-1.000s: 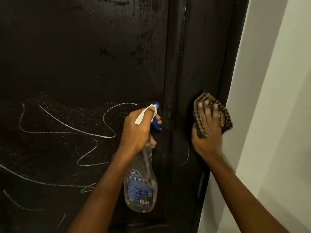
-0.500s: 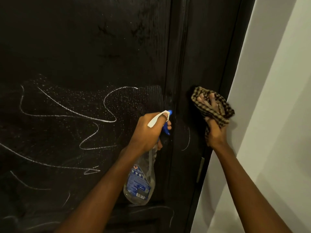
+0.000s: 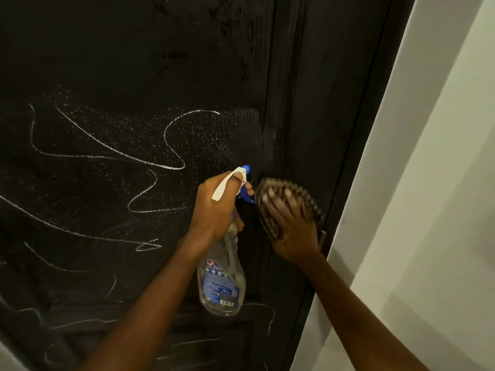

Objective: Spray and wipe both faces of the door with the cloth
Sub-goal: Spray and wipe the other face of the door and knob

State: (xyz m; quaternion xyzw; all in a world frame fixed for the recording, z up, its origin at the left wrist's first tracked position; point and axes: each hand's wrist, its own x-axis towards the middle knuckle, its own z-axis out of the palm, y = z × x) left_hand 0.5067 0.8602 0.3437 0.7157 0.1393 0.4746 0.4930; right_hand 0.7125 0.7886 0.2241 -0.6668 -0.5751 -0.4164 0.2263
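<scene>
In the head view, the dark door (image 3: 134, 62) fills the left and middle of the frame. White scribbles (image 3: 107, 153) and wet dots run across it. In the middle, the left hand (image 3: 217, 207) curls tight round the spray bottle (image 3: 222, 285). Just to its right, the right hand (image 3: 292, 231) presses the checked cloth (image 3: 308, 199) flat, fingers spread. I think it should rub hard over the wet scribbles.

To my right stands a plain pale wall (image 3: 450, 135), off-white with a faint greenish cast in the dim, warm light. It runs slantwise through my view, from the top edge down to the bottom right. Soft shadows (image 3: 428, 303) lie across it in broad slanting bands, darkest low down. A sliver of pale surface (image 3: 6, 360) shows at the bottom left corner; what it is, I cannot tell.
</scene>
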